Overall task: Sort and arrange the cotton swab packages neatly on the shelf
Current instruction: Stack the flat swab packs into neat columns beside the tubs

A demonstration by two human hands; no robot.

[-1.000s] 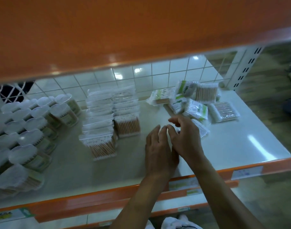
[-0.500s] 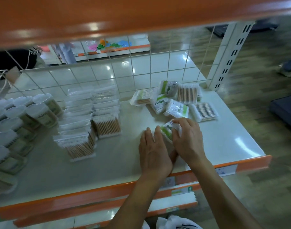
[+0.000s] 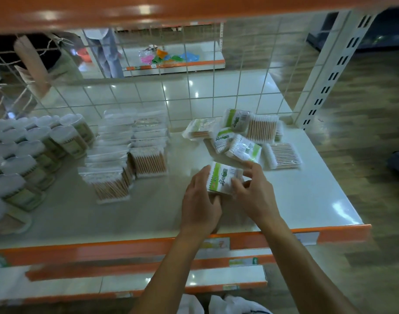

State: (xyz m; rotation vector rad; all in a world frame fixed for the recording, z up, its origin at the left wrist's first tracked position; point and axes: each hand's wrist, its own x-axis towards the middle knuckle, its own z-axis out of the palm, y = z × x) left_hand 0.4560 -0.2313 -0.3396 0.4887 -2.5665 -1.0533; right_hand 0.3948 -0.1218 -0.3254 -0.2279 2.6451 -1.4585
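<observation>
The person is holding a small white-and-green labelled plastic package of cotton swabs (image 3: 223, 177) between both hands, just above the front middle of the white metal shelf with the orange front edge (image 3: 307, 196). The left hand (image 3: 200, 207) is gripping the package's left edge, its fingers (image 3: 203, 177) lying along that side. The right hand (image 3: 257, 196) is grasping the right side, its fingers (image 3: 237, 184) curling over the label.

Behind the hands, toward the back right of the shelf, a loose heap of green-labelled swab bags (image 3: 245, 149) is lying at mixed angles. It is touching a clear pack of wooden-stick swabs (image 3: 261, 130), and another flat clear pack (image 3: 282, 155) is lying just beside it on the right.

In the middle of the shelf, two rows of clear upright swab packs (image 3: 130, 155) are standing one behind another. Round tubs with white lids (image 3: 35, 150) are filling the left side in rows. A white wire grid (image 3: 194, 87) is closing the back of the shelf.
</observation>
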